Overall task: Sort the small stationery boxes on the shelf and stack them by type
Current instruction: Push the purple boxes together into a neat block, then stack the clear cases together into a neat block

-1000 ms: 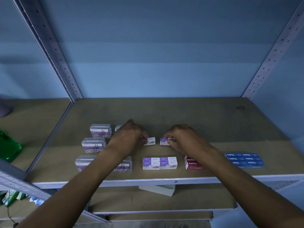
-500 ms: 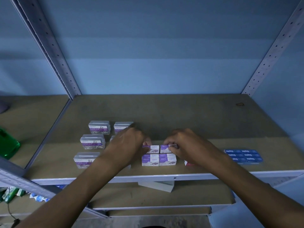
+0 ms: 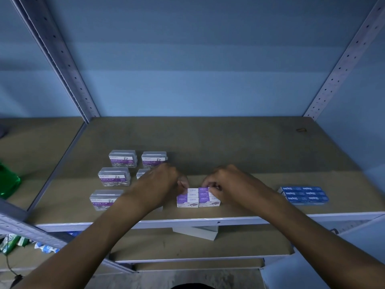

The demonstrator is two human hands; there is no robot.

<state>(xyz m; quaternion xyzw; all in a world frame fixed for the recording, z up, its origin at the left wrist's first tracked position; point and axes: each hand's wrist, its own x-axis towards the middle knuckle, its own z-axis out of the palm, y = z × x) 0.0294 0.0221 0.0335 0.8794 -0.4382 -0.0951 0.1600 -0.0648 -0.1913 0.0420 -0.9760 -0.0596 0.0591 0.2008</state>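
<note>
Two purple-and-white staple boxes (image 3: pixel 198 202) sit side by side near the shelf's front edge. My left hand (image 3: pixel 161 183) pinches a third such box (image 3: pixel 192 191) and my right hand (image 3: pixel 231 184) pinches another (image 3: pixel 205 189); both held boxes rest on top of the lower pair. Several clear paper-clip boxes (image 3: pixel 114 176) stand in rows at the left, some hidden behind my left arm. Blue staple boxes (image 3: pixel 304 195) lie grouped at the right. A red box seen earlier is hidden under my right arm.
The brown shelf board (image 3: pixel 229 142) runs back to a blue wall between grey perforated uprights (image 3: pixel 62 59). A green plastic object (image 3: pixel 8 182) sits on the neighbouring shelf at left. A white box (image 3: pixel 195 233) lies on the lower shelf.
Both hands carried their purple staple boxes from the middle of the shelf toward the front and set them on top of the two purple boxes there.
</note>
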